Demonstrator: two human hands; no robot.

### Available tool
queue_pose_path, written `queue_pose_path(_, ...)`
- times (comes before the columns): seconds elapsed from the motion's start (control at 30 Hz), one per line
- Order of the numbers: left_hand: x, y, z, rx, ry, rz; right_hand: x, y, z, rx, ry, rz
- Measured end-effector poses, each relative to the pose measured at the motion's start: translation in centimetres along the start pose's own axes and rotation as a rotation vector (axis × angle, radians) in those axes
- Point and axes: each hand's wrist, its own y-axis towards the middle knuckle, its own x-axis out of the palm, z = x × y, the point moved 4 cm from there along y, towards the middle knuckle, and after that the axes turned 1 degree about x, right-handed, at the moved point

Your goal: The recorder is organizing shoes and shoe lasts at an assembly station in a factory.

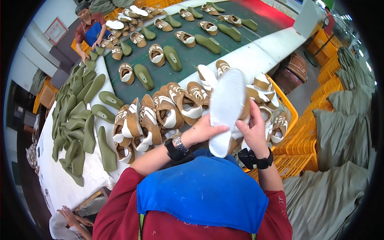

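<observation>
Between my two hands is a brown sneaker [229, 105], tilted so that its white ribbed underside faces me. My left hand [205, 131] grips its left edge, thumb pressed on the white underside. On the opposite side, my right hand [255, 130] wraps the brown upper, its thumb near the lower edge; some of its fingers are hidden behind the shoe. Brown and white sneakers [166, 110] stand packed together just left of my left hand. More sneakers [262, 94] fill a yellow crate [289, 105] beyond my right hand.
Green shoe lasts [76, 120] lie heaped on the white table [56, 182] at left. A dark green conveyor belt [116, 72] carries sneakers paired with lasts. At far left a co-worker [91, 26] reaches toward lasts. Yellow crates [298, 148] and grey-green cloth [332, 132] line the right.
</observation>
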Motion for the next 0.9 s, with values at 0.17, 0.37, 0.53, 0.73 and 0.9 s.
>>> queue_pose_path(0.17,-3.1,0.4,0.4,0.044,-0.572,0.303,-1.2,0.8,2.9,0.195,0.168,-0.4)
queue_pose_path(0.37,-4.2,-0.3,0.3,-0.02,-0.539,0.268,2.9,1.1,2.3,0.315,0.417,-0.329)
queue_pose_path(0.53,-7.9,-5.3,1.4,0.031,0.439,0.709,3.3,5.3,2.4,0.095,-0.081,-0.383)
queue_pose_path(0.73,-15.8,-16.8,5.0,0.193,1.621,1.267,4.8,8.2,7.4,-0.255,-0.862,-0.596)
queue_pose_path(0.9,-19.5,-21.0,-1.4,-0.179,0.971,1.032,3.9,7.6,8.8,-0.198,-0.614,-0.493)
